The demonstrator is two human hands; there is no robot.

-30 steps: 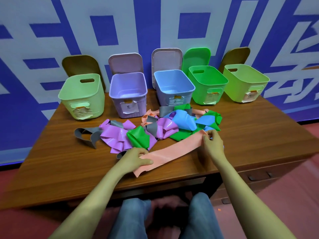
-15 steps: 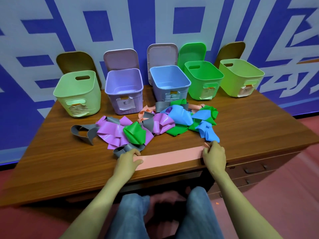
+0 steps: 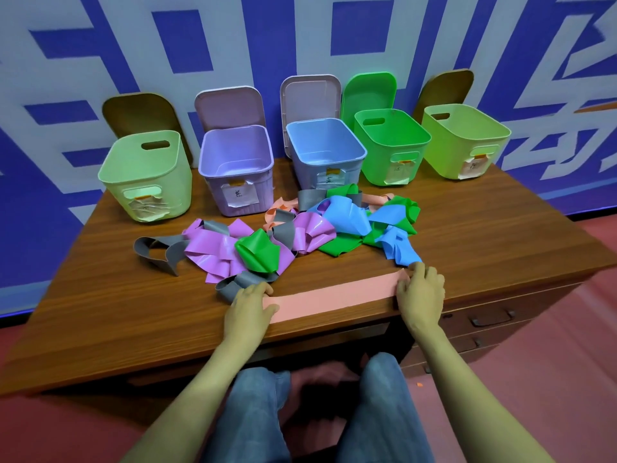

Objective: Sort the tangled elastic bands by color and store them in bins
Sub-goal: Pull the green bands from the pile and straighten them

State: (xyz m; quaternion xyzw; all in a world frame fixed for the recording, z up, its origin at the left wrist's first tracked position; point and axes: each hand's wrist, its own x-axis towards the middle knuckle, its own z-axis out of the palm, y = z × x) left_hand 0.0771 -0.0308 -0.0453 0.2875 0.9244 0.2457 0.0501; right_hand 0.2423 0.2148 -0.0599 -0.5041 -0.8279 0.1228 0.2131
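**Salmon band stretched flat at the bench edge**

The salmon band (image 3: 334,297) is laid out full length along the near edge of the bench (image 3: 484,235), apart from the tangled pile (image 3: 300,235) behind it. It is probably placed so to be smoothed and kept clear of the other colours before it is stored. Each end is pinned down, so that the strip is held taut and flat and cannot curl.

The left hand (image 3: 248,307) is laid palm-down over the left end. Its fingers (image 3: 258,289) are nearly straight and close together, and the thumb is set on top of the band. Their tips are just beside a grey band (image 3: 240,282).

The right hand (image 3: 421,292) is spread over the right end. Its fingers (image 3: 424,270) are gently arched and a little apart, with the tips pressed down beside a blue band (image 3: 399,248). Whether an edge is pinched underneath cannot be told.

Both forearms are reached forward from the lap, wrists low at the bench edge.

Five open bins are ranged along the back: a pale green bin (image 3: 147,185), a lilac bin (image 3: 260,188), a blue bin (image 3: 300,172), a green bin (image 3: 377,162) and a lime bin (image 3: 444,158). No band is seen in any of them. Their labels are too small to be read, so the bin meant for salmon cannot be named.
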